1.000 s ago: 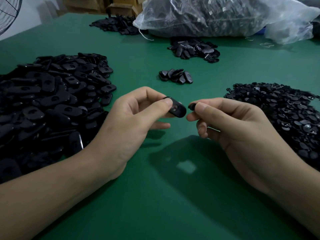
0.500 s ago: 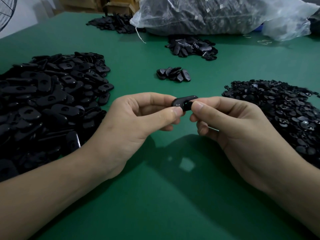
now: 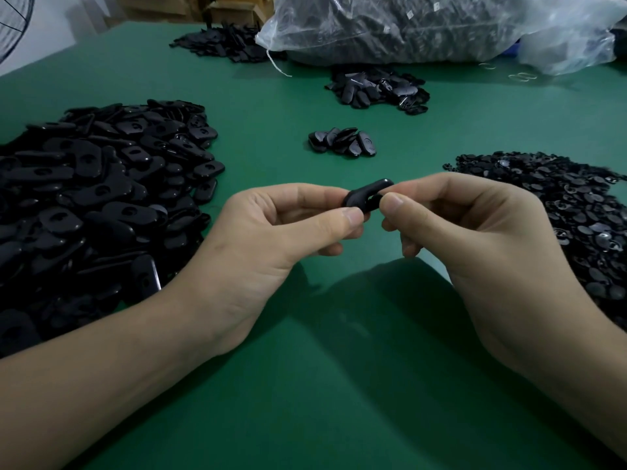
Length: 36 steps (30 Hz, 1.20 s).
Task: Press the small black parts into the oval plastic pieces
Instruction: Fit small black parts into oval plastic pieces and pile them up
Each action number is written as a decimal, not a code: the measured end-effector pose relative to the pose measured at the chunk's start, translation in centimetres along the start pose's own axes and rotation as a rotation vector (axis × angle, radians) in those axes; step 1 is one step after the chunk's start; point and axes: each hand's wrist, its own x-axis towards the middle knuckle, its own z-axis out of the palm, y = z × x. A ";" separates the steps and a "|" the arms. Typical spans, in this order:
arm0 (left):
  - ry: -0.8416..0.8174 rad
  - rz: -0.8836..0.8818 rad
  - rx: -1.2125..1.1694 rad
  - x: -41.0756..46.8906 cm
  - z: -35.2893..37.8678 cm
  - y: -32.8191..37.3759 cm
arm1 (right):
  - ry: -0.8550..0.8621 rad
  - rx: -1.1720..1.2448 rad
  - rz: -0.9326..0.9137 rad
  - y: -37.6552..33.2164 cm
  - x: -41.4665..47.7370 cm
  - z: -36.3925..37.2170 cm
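Note:
Above the green table (image 3: pixel 305 401), my left hand (image 3: pixel 271 239) pinches a black oval plastic piece (image 3: pixel 364 193) between thumb and fingers. My right hand (image 3: pixel 475 239) meets it from the right, thumb and forefinger pinching at the piece's underside; the small black part there is mostly hidden by my fingertips. A big heap of oval pieces (image 3: pixel 95 205) lies at the left. A heap of small black parts (image 3: pixel 570 212) lies at the right.
A small cluster of oval pieces (image 3: pixel 342 144) sits just beyond my hands. Another pile (image 3: pixel 376 91) lies farther back, and one more (image 3: pixel 224 42) at the far left. A large clear plastic bag (image 3: pixel 424 25) of parts fills the back edge.
My hands came together: one second ago they were apart, the right hand pinching a small part. Now the right fingers are against the oval piece held by the left hand.

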 end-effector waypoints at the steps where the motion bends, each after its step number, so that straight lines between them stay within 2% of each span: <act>1: 0.000 -0.004 0.000 0.0 0.0 0.0 | 0.008 -0.007 -0.004 0.0 0.0 -0.1; 25: -0.014 0.000 0.115 0.0 0.2 -0.4 | -0.006 -0.212 -0.014 0.7 0.3 -0.4; 36: -0.035 -0.015 0.121 0.2 -0.1 -0.5 | -0.011 -0.467 -0.122 0.4 0.2 -0.7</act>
